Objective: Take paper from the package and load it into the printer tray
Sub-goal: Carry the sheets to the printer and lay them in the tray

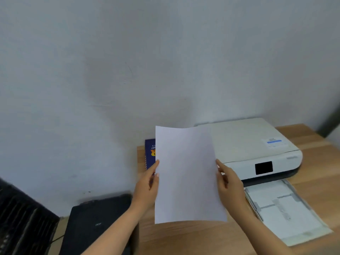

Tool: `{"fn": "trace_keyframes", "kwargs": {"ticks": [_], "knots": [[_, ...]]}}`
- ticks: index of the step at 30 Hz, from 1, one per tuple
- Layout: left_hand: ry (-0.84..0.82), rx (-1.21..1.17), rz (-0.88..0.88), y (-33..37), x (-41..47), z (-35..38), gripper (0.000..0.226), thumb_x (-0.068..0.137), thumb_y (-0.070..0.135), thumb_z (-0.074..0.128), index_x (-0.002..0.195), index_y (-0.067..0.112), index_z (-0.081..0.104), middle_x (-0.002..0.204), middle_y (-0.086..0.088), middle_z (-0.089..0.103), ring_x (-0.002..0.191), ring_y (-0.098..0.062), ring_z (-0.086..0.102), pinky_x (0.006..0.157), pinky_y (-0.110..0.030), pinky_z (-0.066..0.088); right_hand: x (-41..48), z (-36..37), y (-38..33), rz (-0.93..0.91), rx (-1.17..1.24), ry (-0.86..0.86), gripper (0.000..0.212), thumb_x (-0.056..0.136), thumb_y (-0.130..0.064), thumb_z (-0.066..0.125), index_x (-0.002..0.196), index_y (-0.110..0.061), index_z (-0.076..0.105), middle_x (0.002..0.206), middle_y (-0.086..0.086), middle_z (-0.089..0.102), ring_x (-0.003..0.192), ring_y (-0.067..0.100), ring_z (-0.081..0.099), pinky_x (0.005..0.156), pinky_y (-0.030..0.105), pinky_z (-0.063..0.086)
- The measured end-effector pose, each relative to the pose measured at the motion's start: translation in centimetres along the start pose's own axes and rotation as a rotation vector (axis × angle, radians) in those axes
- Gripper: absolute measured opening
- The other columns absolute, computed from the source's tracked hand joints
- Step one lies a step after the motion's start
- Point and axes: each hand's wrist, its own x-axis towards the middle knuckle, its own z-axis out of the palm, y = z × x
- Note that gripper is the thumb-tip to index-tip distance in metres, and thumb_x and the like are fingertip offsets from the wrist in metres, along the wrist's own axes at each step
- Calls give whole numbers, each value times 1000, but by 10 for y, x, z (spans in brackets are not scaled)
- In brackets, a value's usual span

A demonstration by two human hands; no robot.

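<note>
Both hands — left [147, 184], right [230, 184] — grip paper [185, 173] between them.

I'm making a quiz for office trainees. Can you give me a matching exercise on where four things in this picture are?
Things:
1. paper
2. tray
3. paper package
4. printer

Places:
A. behind the held sheets, at the wall
B. pulled out in front of the printer
C. held up between both hands
D. far right part of the desk

Pairs: 1-C, 2-B, 3-A, 4-D
</note>
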Motion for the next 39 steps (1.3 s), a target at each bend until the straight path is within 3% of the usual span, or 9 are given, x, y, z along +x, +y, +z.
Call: {"fn": "trace_keyframes", "kwargs": {"ticks": [3, 6, 8, 11, 16, 18, 22, 26, 39], "knots": [[-29, 6, 31, -10, 1, 15, 43, 96, 16, 48, 131, 41, 44, 125, -13, 57, 84, -7, 58, 68, -14, 50, -8, -16, 14, -21, -61, 7, 44, 91, -1, 50, 131, -20, 52, 102, -2, 59, 83, 9, 57, 72, 3, 40], [-56, 13, 36, -8, -6, 34, 43, 95, 18, 51, 128, 46, 47, 100, 17, 55, 83, -5, 57, 71, -39, 58, -17, -35, 29, -29, -120, 5, 41, 89, 4, 51, 122, -17, 61, 111, -3, 58, 92, 7, 57, 77, 3, 41], [-64, 21, 57, -1, -14, 46, 39, 94, 11, 53, 130, 29, 51, 78, 19, 45, 70, 6, 51, 62, -24, 49, -25, -47, 38, -23, -180, 10, 38, 89, 6, 51, 115, -15, 67, 112, -4, 55, 98, 8, 56, 79, 0, 39], [-121, -15, 50, 16, -23, 66, 36, 95, 14, 50, 130, 25, 50, 68, 6, 48, 56, 0, 46, 52, -11, 39, -33, -69, 52, -19, -222, 22, 35, 89, 7, 50, 111, -12, 69, 115, -4, 52, 101, 10, 54, 79, -1, 38], [-126, -34, 34, 38, -32, 110, 37, 95, 13, 50, 128, 32, 49, 93, 16, 54, 77, 9, 54, 71, -10, 44, -37, -118, 70, -19, -190, 56, 36, 88, 8, 51, 108, -15, 70, 111, -6, 54, 99, -11, 52, 79, 2, 41], [-132, -23, 40, 49, -37, 131, 38, 96, 15, 50, 129, 34, 48, 100, 19, 57, 83, 6, 55, 71, -15, 45, -36, -141, 80, -23, -176, 57, 35, 88, 8, 51, 108, -14, 70, 109, -6, 54, 95, -1, 56, 77, 1, 40], [-86, -43, 24, 82, -55, 181, 37, 96, 13, 50, 129, 29, 50, 102, -7, 64, 85, -20, 60, 69, -25, 51, -31, -191, 107, -32, -113, 47, 33, 87, 8, 52, 107, -12, 70, 109, -6, 55, 95, 10, 55, 75, 0, 40], [-42, -78, 12, 109, -79, 241, 38, 95, 11, 50, 129, 28, 51, 121, 6, 61, 105, -6, 60, 89, -25, 52, -26, -247, 138, -44, -57, 17, 32, 88, 6, 52, 107, -13, 69, 106, -11, 54, 96, 7, 55, 74, 1, 40], [17, -154, -122, 155, -125, 341, 46, 96, 8, 48, 138, 24, 40, 120, 8, 58, 82, 6, 63, 64, -9, 47, -24, -338, 200, 10, 4, -30, 36, 91, -4, 53, 120, -24, 60, 96, -8, 61, 83, 6, 57, 67, 14, 47]]}}
